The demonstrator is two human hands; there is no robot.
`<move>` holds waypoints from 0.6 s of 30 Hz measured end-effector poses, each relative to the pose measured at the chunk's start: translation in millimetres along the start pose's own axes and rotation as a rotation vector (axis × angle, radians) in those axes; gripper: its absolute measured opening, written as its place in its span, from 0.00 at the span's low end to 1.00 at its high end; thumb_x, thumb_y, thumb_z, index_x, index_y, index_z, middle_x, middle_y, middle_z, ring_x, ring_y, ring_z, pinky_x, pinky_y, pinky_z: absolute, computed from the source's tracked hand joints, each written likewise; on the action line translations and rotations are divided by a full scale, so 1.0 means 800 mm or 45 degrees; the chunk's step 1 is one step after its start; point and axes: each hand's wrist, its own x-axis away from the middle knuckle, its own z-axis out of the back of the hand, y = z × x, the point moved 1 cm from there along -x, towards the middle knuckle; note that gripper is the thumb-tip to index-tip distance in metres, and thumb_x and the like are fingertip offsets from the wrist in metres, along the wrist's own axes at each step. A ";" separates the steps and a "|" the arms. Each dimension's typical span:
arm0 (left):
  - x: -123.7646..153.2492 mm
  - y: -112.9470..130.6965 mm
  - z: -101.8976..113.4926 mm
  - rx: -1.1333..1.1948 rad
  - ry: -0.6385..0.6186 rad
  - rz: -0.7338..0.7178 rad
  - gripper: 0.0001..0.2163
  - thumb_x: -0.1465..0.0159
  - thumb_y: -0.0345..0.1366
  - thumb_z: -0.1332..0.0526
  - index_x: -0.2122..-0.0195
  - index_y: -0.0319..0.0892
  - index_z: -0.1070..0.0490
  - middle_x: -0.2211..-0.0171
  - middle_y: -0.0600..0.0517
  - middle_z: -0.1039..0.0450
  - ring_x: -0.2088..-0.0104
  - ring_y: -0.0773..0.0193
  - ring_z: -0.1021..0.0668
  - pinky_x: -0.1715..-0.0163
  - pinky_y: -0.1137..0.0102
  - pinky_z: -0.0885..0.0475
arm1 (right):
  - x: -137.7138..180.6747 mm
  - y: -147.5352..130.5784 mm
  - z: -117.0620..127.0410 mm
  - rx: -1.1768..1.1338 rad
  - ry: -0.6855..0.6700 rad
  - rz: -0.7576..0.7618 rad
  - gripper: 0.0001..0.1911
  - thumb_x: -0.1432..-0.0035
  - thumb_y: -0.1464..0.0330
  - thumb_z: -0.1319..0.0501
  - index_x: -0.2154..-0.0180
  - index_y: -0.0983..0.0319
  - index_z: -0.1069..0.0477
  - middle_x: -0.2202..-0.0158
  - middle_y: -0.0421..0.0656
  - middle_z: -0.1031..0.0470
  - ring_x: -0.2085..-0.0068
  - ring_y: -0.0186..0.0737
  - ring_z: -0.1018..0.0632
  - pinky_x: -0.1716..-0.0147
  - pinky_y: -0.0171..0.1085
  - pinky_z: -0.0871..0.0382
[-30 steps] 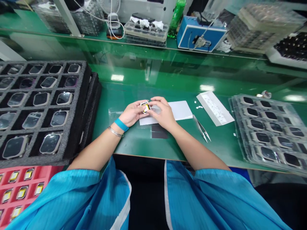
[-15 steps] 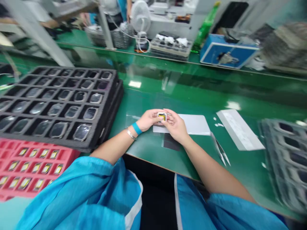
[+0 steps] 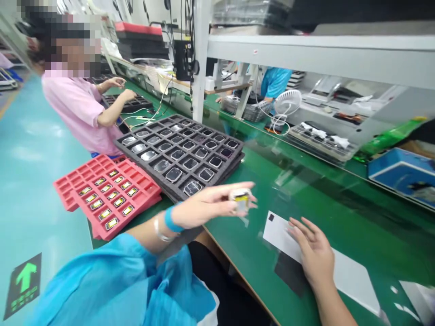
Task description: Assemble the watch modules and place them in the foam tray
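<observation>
My left hand (image 3: 193,210) is raised above the green bench and grips a small watch case (image 3: 242,204) between thumb and fingers. The case has a pale rim and a yellow part inside; motion blurs it. My right hand (image 3: 317,256) holds nothing, its fingers apart and loosely bent over a white board (image 3: 355,278) lying on the bench. Whether the fingertips touch the board, I cannot tell. Beside that hand lies a thin dark sheet (image 3: 288,274), partly over the bench's near side.
A black foam tray (image 3: 222,175) of watch faces sits beyond my left hand. Left of it, a red tray (image 3: 73,183) holds several yellow-marked pieces. A co-worker in pink (image 3: 79,108) works farther left. A white fan (image 3: 287,103) and blue box (image 3: 404,170) stand behind.
The view has swung left. My hands were together on the watch case; now the right has let go and the left carries it away, leftward toward the trays.
</observation>
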 end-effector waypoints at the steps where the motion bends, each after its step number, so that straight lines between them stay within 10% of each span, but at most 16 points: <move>1: 0.012 0.019 0.027 -0.212 0.114 -0.055 0.25 0.34 0.42 0.41 0.36 0.48 0.39 0.46 0.43 0.29 0.47 0.54 0.24 0.51 0.62 0.26 | 0.000 0.001 0.000 0.037 0.013 -0.014 0.36 0.57 0.47 0.31 0.51 0.59 0.33 0.51 0.52 0.23 0.48 0.55 0.23 0.43 0.61 0.34; 7: 0.008 0.075 0.211 -1.749 1.036 -0.082 0.22 0.44 0.37 0.32 0.47 0.41 0.27 0.54 0.44 0.29 0.50 0.52 0.28 0.49 0.57 0.31 | -0.002 0.008 0.009 0.374 0.083 -0.006 0.32 0.53 0.44 0.38 0.53 0.58 0.29 0.52 0.50 0.22 0.48 0.57 0.22 0.43 0.59 0.34; 13: -0.027 0.090 0.356 -2.114 1.111 0.407 0.20 0.45 0.35 0.32 0.51 0.36 0.27 0.62 0.45 0.27 0.56 0.53 0.28 0.50 0.59 0.33 | -0.011 -0.021 0.022 0.866 0.079 0.329 0.25 0.48 0.48 0.43 0.56 0.57 0.26 0.52 0.50 0.21 0.49 0.59 0.22 0.47 0.60 0.31; 18: -0.043 0.096 0.379 -2.130 1.094 0.813 0.12 0.44 0.42 0.33 0.71 0.38 0.32 0.81 0.58 0.41 0.69 0.62 0.32 0.58 0.61 0.30 | 0.030 -0.043 0.045 1.047 0.094 0.482 0.25 0.41 0.51 0.45 0.52 0.61 0.27 0.46 0.53 0.26 0.44 0.56 0.26 0.45 0.57 0.32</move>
